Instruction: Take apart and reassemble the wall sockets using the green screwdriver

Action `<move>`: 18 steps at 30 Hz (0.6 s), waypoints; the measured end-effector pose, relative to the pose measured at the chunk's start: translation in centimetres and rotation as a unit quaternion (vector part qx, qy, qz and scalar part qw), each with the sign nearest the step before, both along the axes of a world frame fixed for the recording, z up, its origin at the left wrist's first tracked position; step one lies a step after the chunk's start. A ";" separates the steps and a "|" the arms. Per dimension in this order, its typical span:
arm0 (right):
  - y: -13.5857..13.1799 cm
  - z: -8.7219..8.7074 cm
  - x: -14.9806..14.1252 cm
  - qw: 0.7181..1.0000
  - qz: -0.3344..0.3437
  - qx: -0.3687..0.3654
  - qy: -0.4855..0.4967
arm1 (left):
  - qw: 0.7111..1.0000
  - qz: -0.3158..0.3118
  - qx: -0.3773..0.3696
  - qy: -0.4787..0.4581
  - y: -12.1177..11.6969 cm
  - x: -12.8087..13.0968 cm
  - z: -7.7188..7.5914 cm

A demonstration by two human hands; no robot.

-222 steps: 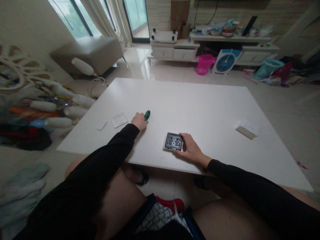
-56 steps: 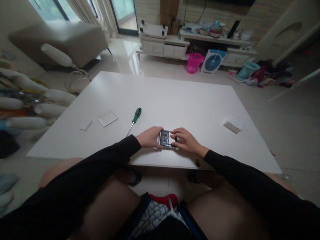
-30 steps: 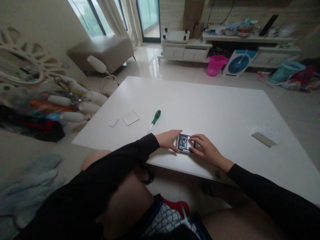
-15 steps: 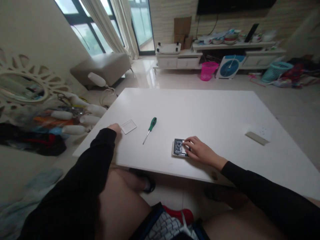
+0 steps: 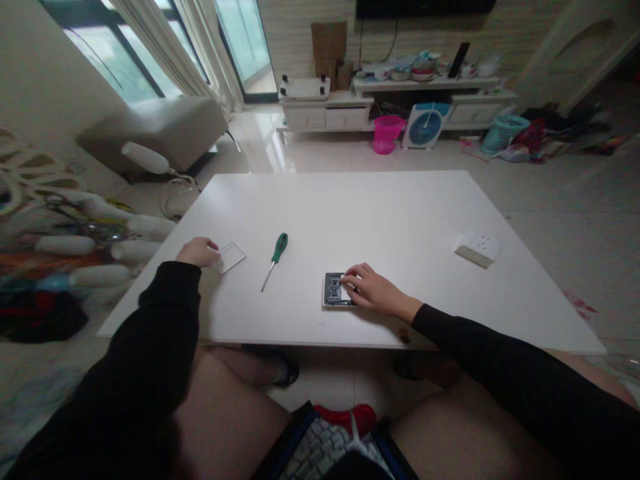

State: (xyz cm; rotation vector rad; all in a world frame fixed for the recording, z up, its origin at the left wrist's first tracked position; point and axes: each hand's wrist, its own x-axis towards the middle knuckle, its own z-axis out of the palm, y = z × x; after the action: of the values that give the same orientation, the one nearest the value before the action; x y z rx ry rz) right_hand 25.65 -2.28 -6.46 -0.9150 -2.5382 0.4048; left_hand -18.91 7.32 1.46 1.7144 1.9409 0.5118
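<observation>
At the near middle of the white table (image 5: pixel 320 213) lies a square wall switch (image 5: pixel 333 290) with its dark inner side up, white at the rim. My right hand (image 5: pixel 373 290) rests over its right half, fingers bent down on a white rocker plate that covers that half. On the left, my left hand (image 5: pixel 199 252) is low on the table with its fingers drawn together, and what is in them is hidden. Its fingertips are beside a clear-white rectangular cover frame (image 5: pixel 234 258). Between the hands lies a green-handled screwdriver (image 5: pixel 280 248), shaft pointing towards me.
A white socket box (image 5: pixel 479 249) sits at the table's right side. A small brown spot (image 5: pixel 404 335) shows at the near edge. Beyond the table stand a pink basket (image 5: pixel 387 133), a blue fan (image 5: pixel 425 125) and a teal basket (image 5: pixel 504 133).
My left hand has left the switch and reached left to where the small white plate lay, which is now hidden. The screwdriver was put down earlier. My right hand stays on the switch.
</observation>
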 end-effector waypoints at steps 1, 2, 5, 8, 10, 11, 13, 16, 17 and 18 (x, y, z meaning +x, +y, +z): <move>0.0 -0.1 0.0 1.000 0.000 -0.002 0.001 | 1.000 0.013 -0.001 -0.005 -0.1 1.0 0.2; -0.1 -0.3 0.1 1.000 -0.001 -0.003 0.004 | 1.000 0.014 -0.002 -0.016 -0.3 2.3 0.3; -0.4 -1.1 0.2 1.000 -0.010 -0.006 0.022 | 0.993 -0.053 -0.022 -0.104 -1.7 7.7 -0.4; -0.8 -2.0 0.4 0.999 -0.022 -0.009 0.048 | 0.940 -0.150 -0.067 -0.299 -3.5 13.7 -2.1; -0.9 -2.4 0.5 0.998 -0.028 -0.010 0.056 | 0.911 -0.180 -0.099 -0.357 -4.4 16.7 -3.3; -0.9 -2.5 0.5 0.998 -0.030 -0.010 0.057 | 0.903 -0.179 -0.105 -0.377 -4.7 17.7 -3.9; -1.0 -2.5 0.5 0.998 -0.034 -0.008 0.057 | 0.895 -0.189 -0.129 -0.384 -5.2 18.9 -5.0; -0.9 -2.3 0.4 0.998 -0.033 -0.006 0.055 | 0.896 -0.198 -0.146 -0.369 -5.8 19.3 -6.0; -0.9 -2.3 0.4 0.998 -0.032 -0.006 0.055 | 0.898 -0.197 -0.144 -0.366 -6.0 19.3 -6.1; -0.9 -2.3 0.4 0.998 -0.032 -0.007 0.055 | 0.898 -0.196 -0.141 -0.367 -6.1 19.4 -6.2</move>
State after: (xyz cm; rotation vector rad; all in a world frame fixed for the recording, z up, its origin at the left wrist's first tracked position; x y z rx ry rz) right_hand 26.04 -3.23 -8.72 -0.9490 -2.4043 0.4408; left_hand 0.44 1.20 -4.72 1.3867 1.0421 0.5786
